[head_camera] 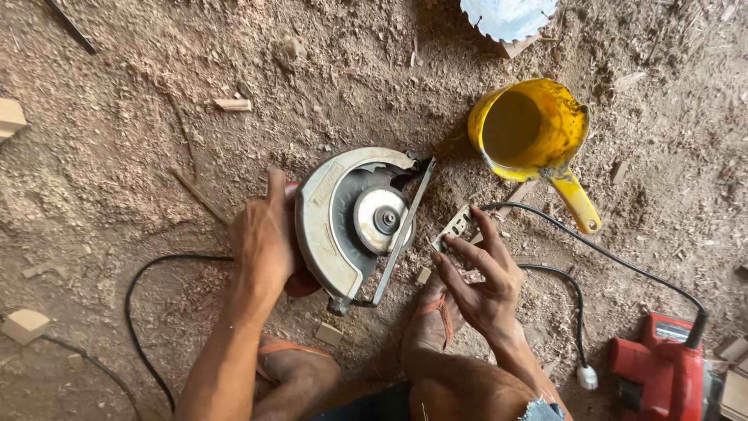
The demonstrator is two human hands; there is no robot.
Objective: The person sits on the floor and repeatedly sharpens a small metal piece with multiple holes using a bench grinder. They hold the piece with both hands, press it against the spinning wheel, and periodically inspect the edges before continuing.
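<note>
Circular saw (354, 222), judged heavy and rigid, is clasped at its left side by the left hand (261, 238). Right hand (479, 277) is half open, fingertips on a small metal plate (457, 226).

It was a rough woodworking shop, with work done right on the floor (117, 156). Sawdust and wood chips covered the ground, and offcut blocks (23, 323) lay scattered about. A circular saw (354, 222), a loose toothed saw blade (506, 17), a red power tool (662, 370) and trailing black cords (136, 312) marked the trade.
</note>
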